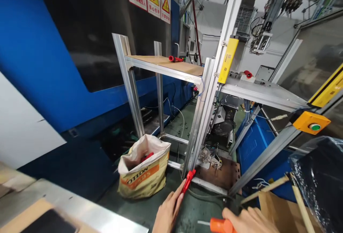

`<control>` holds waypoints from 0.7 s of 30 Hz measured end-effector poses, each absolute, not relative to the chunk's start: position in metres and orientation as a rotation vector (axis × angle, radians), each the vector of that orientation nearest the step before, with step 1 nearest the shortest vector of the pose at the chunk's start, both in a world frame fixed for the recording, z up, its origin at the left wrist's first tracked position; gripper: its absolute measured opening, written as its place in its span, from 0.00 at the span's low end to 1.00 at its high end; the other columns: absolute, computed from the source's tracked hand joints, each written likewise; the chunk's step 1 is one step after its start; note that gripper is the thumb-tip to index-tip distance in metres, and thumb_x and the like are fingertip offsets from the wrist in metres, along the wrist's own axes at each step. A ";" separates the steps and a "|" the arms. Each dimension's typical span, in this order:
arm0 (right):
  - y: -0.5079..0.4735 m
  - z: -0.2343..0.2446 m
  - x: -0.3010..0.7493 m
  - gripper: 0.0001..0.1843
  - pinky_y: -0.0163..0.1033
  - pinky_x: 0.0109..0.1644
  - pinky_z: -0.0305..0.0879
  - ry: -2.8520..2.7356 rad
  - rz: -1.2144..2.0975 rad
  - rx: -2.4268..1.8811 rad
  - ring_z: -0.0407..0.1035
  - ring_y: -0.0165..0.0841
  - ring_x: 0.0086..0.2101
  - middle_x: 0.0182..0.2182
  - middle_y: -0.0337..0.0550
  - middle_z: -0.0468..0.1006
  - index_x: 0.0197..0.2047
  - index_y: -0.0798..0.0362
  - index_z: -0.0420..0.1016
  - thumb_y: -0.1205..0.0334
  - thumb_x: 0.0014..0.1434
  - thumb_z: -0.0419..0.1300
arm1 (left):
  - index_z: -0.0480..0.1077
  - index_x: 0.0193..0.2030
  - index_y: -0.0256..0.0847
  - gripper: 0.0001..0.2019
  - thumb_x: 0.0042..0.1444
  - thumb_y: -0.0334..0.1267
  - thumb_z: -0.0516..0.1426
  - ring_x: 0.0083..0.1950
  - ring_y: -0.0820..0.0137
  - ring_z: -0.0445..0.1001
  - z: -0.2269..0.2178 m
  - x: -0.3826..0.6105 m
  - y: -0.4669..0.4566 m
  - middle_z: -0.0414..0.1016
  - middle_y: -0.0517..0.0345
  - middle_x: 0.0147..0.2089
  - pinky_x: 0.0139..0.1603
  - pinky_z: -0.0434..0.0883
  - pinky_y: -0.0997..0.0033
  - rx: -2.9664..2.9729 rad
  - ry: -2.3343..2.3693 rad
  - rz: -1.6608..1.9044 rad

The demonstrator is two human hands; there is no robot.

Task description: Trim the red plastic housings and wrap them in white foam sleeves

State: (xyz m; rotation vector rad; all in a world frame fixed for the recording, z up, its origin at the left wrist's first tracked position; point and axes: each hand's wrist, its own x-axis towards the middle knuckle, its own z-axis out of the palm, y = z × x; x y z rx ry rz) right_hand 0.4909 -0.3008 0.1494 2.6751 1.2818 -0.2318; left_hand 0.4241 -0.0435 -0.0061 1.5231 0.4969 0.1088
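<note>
My left hand (168,209) is closed around a slim red plastic piece (189,180), which points up and away from me. My right hand (248,221) grips an orange-handled tool (218,225) with a thin metal shaft pointing left, like a screwdriver; its back end is hidden by my fingers. Beyond my left hand, to the left, an open printed sack (144,186) stands on the floor with red pieces (147,157) inside. Another red piece (175,59) lies on the brown-topped shelf (160,61). A red round part (248,74) sits on the metal table to the right.
Aluminium frame posts (202,118) rise ahead, with a yellow sensor bar (228,61) on one. An orange box with a green button (311,122) is at right. A metal bench (102,211) bearing a dark flat device (49,224) is at lower left. Blue machine panels (61,83) stand beyond.
</note>
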 end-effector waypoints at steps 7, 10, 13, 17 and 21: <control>-0.286 0.163 0.502 0.14 0.38 0.25 0.43 1.281 -0.058 2.662 0.75 0.41 0.25 0.26 0.43 0.81 0.49 0.44 0.75 0.53 0.62 0.58 | 0.70 0.55 0.44 0.28 0.49 0.54 0.64 0.20 0.74 0.69 -0.005 0.402 -0.056 0.76 0.57 0.25 0.15 0.61 0.81 0.900 0.566 -0.158; -0.287 0.155 0.503 0.14 0.39 0.25 0.41 1.222 0.073 2.690 0.74 0.41 0.24 0.25 0.44 0.80 0.49 0.46 0.74 0.53 0.65 0.54 | 0.73 0.47 0.40 0.18 0.53 0.46 0.64 0.18 0.78 0.68 -0.002 0.402 -0.049 0.71 0.60 0.23 0.14 0.62 0.84 0.620 0.630 -0.165; -0.287 0.142 0.497 0.13 0.39 0.22 0.37 1.437 -0.021 2.569 0.73 0.40 0.20 0.20 0.40 0.80 0.47 0.44 0.75 0.53 0.60 0.59 | 0.72 0.45 0.36 0.12 0.58 0.41 0.61 0.20 0.77 0.71 0.001 0.410 -0.044 0.72 0.61 0.24 0.18 0.69 0.82 0.388 0.661 -0.125; -0.281 0.139 0.486 0.16 0.38 0.22 0.40 1.245 -0.064 2.579 0.77 0.44 0.24 0.24 0.43 0.82 0.52 0.45 0.74 0.56 0.61 0.58 | 0.69 0.46 0.35 0.10 0.64 0.39 0.55 0.26 0.76 0.74 0.005 0.420 -0.046 0.75 0.59 0.31 0.22 0.74 0.79 0.135 0.676 -0.075; -0.274 0.145 0.485 0.14 0.37 0.25 0.52 1.260 -0.155 2.597 0.78 0.45 0.26 0.25 0.42 0.82 0.49 0.41 0.76 0.55 0.59 0.61 | 0.67 0.39 0.31 0.08 0.67 0.33 0.50 0.22 0.82 0.70 0.011 0.421 -0.052 0.72 0.60 0.30 0.20 0.70 0.87 -0.007 0.672 -0.107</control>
